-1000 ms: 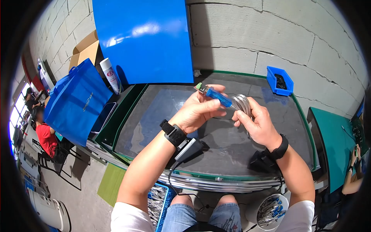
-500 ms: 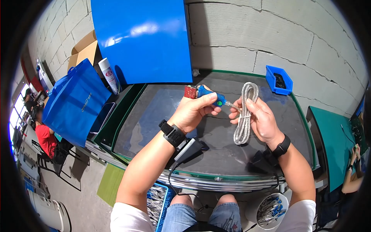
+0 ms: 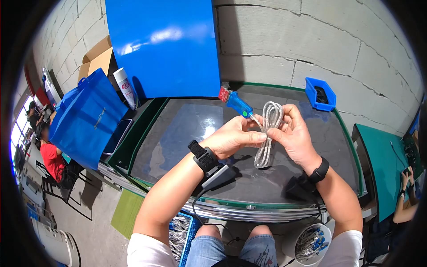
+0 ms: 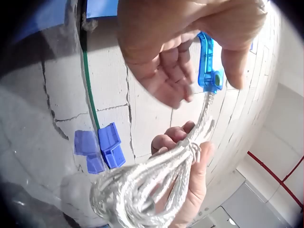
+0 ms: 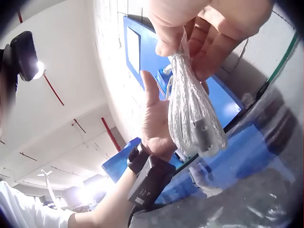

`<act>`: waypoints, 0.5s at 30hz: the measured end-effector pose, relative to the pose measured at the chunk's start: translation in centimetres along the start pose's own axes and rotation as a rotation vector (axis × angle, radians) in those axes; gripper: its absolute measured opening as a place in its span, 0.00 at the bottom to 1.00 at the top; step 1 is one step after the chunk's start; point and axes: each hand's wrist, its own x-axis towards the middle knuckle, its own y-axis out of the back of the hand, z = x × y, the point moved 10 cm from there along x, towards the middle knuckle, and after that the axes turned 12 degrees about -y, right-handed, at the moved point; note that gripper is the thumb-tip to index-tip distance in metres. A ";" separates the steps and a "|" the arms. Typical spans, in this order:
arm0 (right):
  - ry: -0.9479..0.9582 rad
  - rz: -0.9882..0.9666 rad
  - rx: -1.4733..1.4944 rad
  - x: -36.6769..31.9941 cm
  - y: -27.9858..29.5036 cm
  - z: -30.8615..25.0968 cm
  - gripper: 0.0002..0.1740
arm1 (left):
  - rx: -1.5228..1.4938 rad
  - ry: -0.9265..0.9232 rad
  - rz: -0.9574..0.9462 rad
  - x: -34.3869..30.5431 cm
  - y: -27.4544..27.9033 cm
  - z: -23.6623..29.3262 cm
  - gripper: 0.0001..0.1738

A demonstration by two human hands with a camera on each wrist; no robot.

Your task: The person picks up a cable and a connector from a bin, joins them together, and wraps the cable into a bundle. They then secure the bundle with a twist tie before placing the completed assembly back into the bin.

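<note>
A bundled silver cable hangs above the dark table mat, tied near its top. Its end carries a translucent blue adapter with a red tip, pointing up and left. My left hand pinches the cable just below the adapter; in the left wrist view the blue adapter sits between thumb and fingers above the silver cable. My right hand grips the top of the bundle, and in the right wrist view the silver cable dangles from its fingers.
A small blue bin sits at the table's back right. A blue board leans on the block wall, with a spray can, a blue bag and a cardboard box to the left. A white bucket holds more cables.
The left hand slid from the adapter's body down to the cable below it, so the adapter now sticks up freely. The right hand brought the bundle closer to the left hand.
</note>
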 end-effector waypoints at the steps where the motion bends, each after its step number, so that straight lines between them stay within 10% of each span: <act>1: -0.001 0.002 -0.001 0.0 0.2 0.0 0.24 | -0.002 0.001 -0.001 0.1 0.1 -0.2 0.29; 15: 0.008 -0.015 -0.183 -0.5 -0.1 -1.6 0.19 | -0.081 -0.074 0.016 0.1 0.3 0.7 0.22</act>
